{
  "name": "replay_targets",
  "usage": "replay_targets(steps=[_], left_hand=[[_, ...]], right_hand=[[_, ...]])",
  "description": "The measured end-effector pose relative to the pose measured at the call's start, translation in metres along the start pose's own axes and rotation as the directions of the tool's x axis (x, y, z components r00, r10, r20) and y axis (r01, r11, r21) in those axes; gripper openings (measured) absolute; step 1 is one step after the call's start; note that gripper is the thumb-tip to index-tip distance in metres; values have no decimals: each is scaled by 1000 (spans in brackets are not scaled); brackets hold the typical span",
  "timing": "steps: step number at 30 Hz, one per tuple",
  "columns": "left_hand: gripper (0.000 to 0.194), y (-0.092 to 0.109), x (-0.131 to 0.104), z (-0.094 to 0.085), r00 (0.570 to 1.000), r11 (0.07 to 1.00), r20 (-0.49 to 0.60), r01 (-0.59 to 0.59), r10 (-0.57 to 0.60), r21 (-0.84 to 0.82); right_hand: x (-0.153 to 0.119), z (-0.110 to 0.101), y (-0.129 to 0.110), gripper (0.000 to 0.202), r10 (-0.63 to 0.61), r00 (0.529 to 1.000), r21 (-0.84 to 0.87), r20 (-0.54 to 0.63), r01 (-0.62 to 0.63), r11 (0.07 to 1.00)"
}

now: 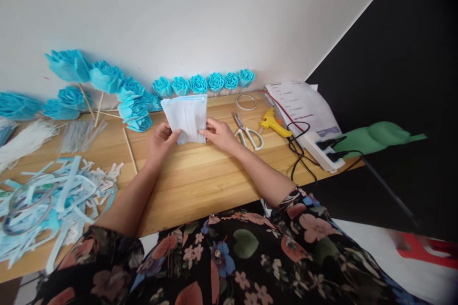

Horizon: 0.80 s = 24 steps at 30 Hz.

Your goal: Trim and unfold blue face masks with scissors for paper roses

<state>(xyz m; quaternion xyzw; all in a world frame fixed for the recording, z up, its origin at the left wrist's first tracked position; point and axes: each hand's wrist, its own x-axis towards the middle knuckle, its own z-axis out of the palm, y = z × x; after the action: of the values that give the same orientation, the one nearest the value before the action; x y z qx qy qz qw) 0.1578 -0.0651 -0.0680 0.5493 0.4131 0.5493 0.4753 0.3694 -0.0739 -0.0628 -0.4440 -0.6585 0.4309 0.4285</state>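
A thin stack of pale blue and white fabric sheets [186, 119] is held upright over the wooden table. My left hand [161, 143] pinches its lower left edge, thumb on the near face. On the opposite side, my right hand [219, 134] grips the lower right edge in the same way. Just right of that hand lie white-handled scissors [255, 139], blades pointing away from me. A bare wooden stick [130, 150] rests on the table left of my left hand.
Blue fabric roses [198, 84] line the wall, several on sticks. Fabric scraps [67, 200] cover the left side. To the right are a tape roll [236, 100], yellow glue gun [274, 123], printed papers [304, 102], and a power strip [322, 152] with black cables.
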Motion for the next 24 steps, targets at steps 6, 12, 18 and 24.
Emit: replay_targets(steps=[6, 12, 18, 24], left_hand=[[36, 0, -1, 1, 1000, 1000, 31, 7, -7, 11], [31, -6, -3, -5, 1000, 998, 6, -10, 10, 63], [34, -9, -1, -4, 998, 995, 70, -2, -5, 96], [40, -7, -3, 0, 997, 986, 54, 40, -49, 163]], right_hand=[[0, 1, 3, 26, 6, 1000, -65, 2, -6, 998], [-2, 0, -6, 26, -31, 999, -112, -28, 28, 993], [0, 1, 2, 24, -24, 1000, -116, 11, 25, 993], [0, 1, 8, 24, -22, 999, -214, 33, 29, 976]])
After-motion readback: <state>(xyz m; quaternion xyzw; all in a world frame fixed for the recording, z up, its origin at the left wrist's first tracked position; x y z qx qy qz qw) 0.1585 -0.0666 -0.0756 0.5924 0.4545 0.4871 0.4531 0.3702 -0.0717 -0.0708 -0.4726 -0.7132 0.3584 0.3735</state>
